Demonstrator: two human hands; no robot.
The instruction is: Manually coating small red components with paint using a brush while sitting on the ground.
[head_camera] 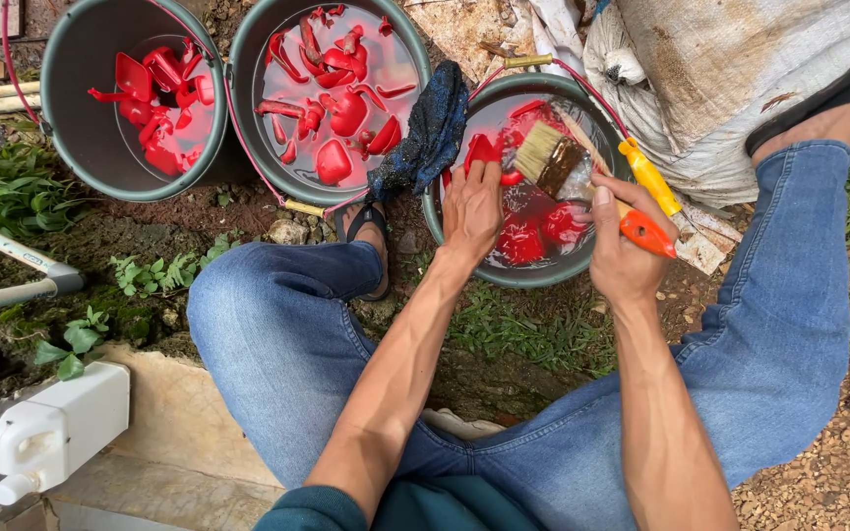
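**Brushing red parts over the right-hand bucket**

At the far left I am seeing a white plastic jug (51, 433) lying on the stone step. Two grey buckets (81, 88) are holding red plastic parts (332, 160) in water. My left hand (471, 208) is reaching into the third bucket (543, 278), fingers curled around a red part (481, 149) near its left rim. My right hand (622, 258) is gripping a paintbrush (555, 165) by its orange handle, bristles hovering over the water.
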